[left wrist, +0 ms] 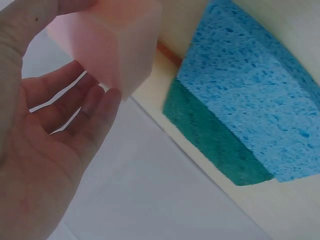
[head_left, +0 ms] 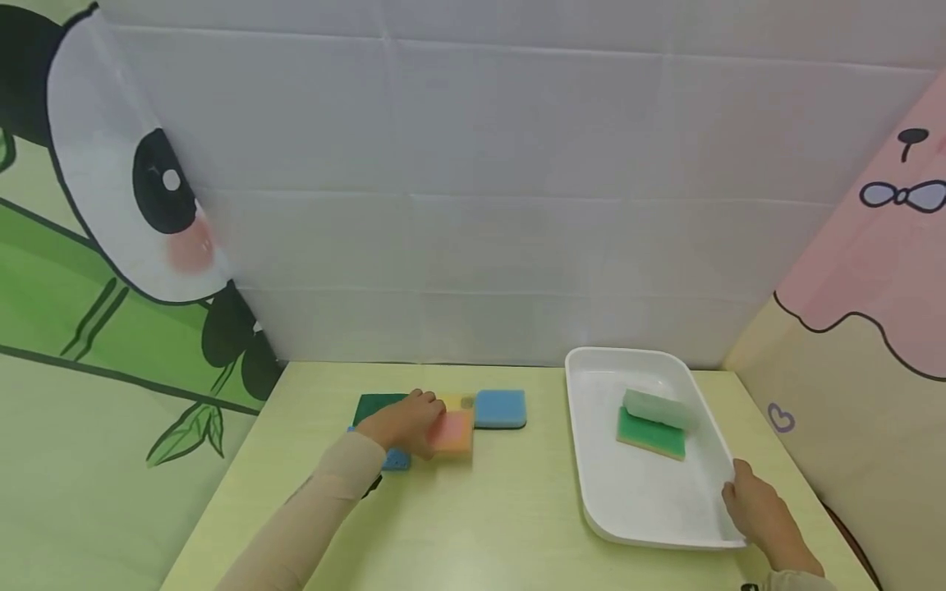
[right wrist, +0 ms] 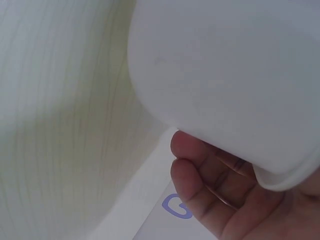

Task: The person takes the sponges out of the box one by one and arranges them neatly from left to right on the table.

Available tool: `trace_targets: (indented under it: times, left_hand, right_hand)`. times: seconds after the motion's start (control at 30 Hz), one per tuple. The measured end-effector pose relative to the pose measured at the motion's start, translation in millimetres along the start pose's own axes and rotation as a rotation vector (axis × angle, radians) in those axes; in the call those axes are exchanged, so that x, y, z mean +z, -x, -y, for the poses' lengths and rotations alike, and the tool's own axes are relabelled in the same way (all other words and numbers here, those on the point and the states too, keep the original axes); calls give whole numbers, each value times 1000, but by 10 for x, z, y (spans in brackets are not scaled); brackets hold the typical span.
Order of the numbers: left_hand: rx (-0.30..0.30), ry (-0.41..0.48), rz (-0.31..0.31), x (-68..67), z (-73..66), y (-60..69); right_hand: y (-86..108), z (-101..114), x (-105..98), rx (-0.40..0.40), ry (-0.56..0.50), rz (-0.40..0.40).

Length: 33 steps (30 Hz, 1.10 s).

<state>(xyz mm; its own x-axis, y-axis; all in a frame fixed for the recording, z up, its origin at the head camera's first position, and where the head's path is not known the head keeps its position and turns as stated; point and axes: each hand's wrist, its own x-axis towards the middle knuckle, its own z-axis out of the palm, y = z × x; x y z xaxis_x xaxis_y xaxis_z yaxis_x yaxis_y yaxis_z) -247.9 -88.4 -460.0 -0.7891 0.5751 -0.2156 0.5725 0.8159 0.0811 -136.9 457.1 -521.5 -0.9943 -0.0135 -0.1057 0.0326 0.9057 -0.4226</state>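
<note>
My left hand (head_left: 402,423) pinches a pink and orange sponge (head_left: 451,435) between thumb and fingers, close above the table. In the left wrist view the pink sponge (left wrist: 100,47) looks like a thick block. Beneath and beside that hand lie a porous blue sponge (left wrist: 255,95) and a dark green scouring pad (head_left: 375,403), both partly covered in the head view. With curled fingers my right hand (head_left: 764,509) grips the right side of a white tray (head_left: 643,517) near its front corner. Inside the tray, a pale green sponge (head_left: 654,408) leans against a green-topped sponge (head_left: 650,433).
Just behind the pink sponge lies a yellow sponge (head_left: 454,401), partly hidden. To its right is a light blue sponge (head_left: 500,409) with a dark underside. A white wall sheet (head_left: 473,246) closes off the back of the pale wooden table (head_left: 502,501); printed sheets stand at both sides.
</note>
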Motion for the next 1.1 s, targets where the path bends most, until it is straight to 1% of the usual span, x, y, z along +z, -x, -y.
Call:
trace_targets:
  times: [0.13, 0.23, 0.3, 0.43, 0.57, 0.7, 0.83, 1.03, 1.1]
  left_hand:
    - [18, -1, -28, 77, 27, -18]
    - [16, -23, -37, 124, 29, -27]
    - [12, -43, -32, 141, 20, -34]
    - [16, -81, -20, 152, -15, -40]
    - [29, -102, -26, 140, -58, -40]
    - [23, -134, -19, 121, -92, -34]
    - [21, -138, -17, 127, -110, -31]
    - [12, -148, 4, 178, -114, -55]
    - [8, -141, 8, 193, -108, -64]
  right_hand:
    - [-10, -6, 3, 10, -5, -2]
    - [-8, -10, 3, 11, -4, 7]
    - [-7, -10, 1, 11, -5, 17]
    - [-2, -5, -2, 8, -6, 28]
    - [7, 7, -10, 7, -10, 22]
    - [12, 19, -22, 12, -16, 26]
    - [8, 15, -25, 16, -10, 26]
    - [-4, 15, -35, 40, -31, 60]
    - [-6, 15, -31, 43, -28, 60]
